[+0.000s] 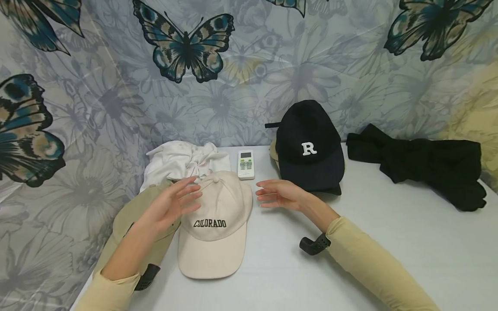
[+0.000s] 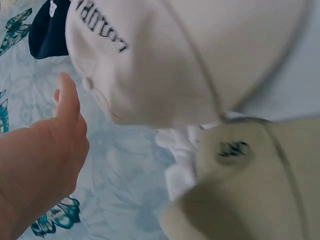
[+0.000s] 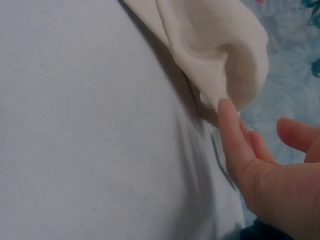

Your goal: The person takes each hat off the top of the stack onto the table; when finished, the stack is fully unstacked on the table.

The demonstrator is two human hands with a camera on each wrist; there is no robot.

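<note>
L hand (image 1: pixel 170 209) & R hand (image 1: pixel 283 194) apart, empty, I'm prob. setting up on beige cap (image 1: pixel 215 235); next likely needs gripping L & R sides.

I read this as home-like corner — private room or small studio, cannot tell which from my end. White table (image 1: pixel 280 263) backs onto patterned cloth (image 1: pixel 128 129), creased like hung fabric, printed with large butterflies (image 1: pixel 186 48) and pale flowers (image 1: pixel 301 81). Handheld remote (image 1: pixel 246 166) with small screen and buttons near table's back edge — household sort of item. Everyday wear shares tabletop: cream cap (image 1: pixel 214 207), black cap (image 1: pixel 310 134), black garment (image 1: pixel 432 157), bunched white cloth (image 1: pixel 183 160). I see soft, indoor-looking light over it all.
</note>
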